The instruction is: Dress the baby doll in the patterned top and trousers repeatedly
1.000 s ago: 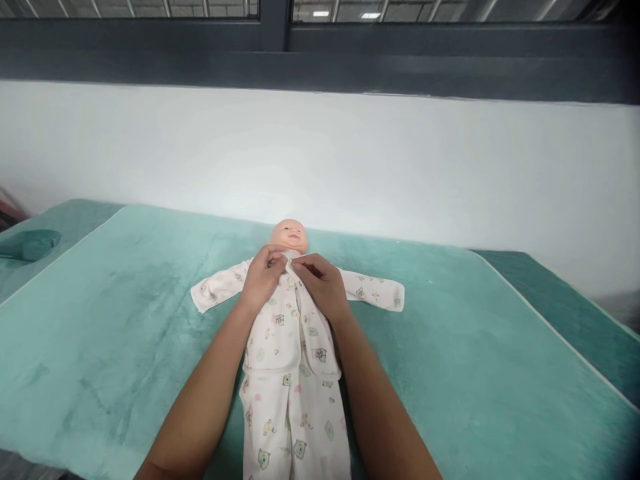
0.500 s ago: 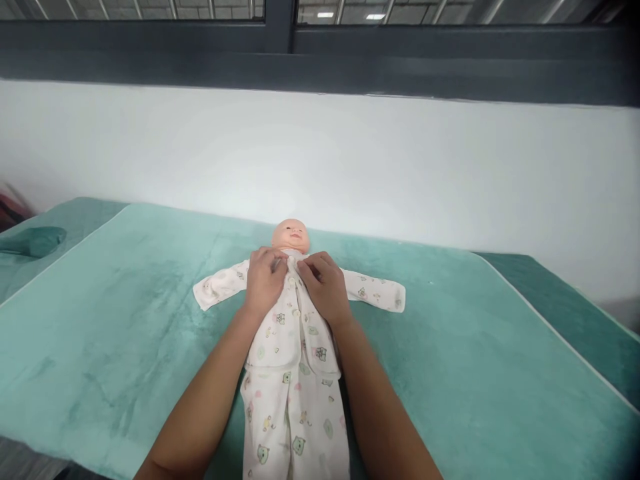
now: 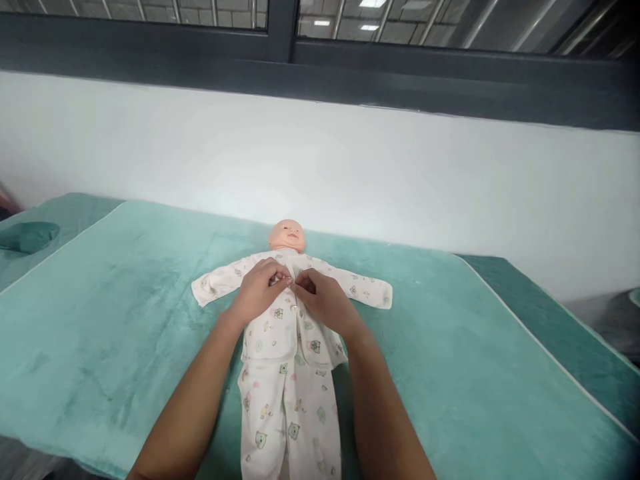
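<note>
A baby doll (image 3: 287,235) lies on its back on a teal blanket (image 3: 125,313), head toward the wall, arms spread. It wears a white printed shirt (image 3: 273,327) and matching trousers (image 3: 287,420). My left hand (image 3: 260,291) and my right hand (image 3: 320,300) meet over the doll's chest. Both pinch the front edges of the shirt at the button line, fingers closed on the cloth. A small button shows just below my fingertips.
A white wall rises behind the bed, with a dark window frame above it. A dark green cloth bundle (image 3: 27,237) lies at the far left. A darker green sheet (image 3: 560,313) shows along the blanket's right edge.
Both hands have slid down from the doll's collar to mid-chest, still pinching the shirt front. The collar now lies closed under the chin. The view shifted slightly.
</note>
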`<state>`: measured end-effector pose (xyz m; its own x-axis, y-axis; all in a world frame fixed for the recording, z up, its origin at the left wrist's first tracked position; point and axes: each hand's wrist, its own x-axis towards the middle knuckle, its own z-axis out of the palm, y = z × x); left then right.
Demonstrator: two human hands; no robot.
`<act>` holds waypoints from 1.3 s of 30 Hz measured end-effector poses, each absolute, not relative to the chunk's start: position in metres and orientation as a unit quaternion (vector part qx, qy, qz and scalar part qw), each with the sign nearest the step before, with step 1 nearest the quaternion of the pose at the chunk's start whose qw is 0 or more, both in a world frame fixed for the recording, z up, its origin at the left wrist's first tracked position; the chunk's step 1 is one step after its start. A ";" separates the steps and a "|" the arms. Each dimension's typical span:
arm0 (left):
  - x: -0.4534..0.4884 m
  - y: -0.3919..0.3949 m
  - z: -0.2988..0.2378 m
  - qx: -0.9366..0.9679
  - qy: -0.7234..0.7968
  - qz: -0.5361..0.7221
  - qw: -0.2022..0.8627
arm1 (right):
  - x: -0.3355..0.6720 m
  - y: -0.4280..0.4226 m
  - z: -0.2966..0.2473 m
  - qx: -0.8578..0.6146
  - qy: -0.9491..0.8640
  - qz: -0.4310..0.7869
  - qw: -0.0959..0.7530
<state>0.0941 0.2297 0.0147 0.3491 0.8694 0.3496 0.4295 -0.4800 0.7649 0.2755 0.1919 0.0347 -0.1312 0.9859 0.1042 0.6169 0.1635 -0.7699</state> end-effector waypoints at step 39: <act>0.100 0.230 0.006 0.665 0.403 0.440 0.449 | 0.272 0.206 0.013 -0.484 -0.611 0.433 0.452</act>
<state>0.1000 0.2297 0.0057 0.2884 0.9310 0.2238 0.1409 -0.2725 0.9518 0.2717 0.2059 0.0132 -0.1219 0.9836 0.1331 0.2008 0.1558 -0.9672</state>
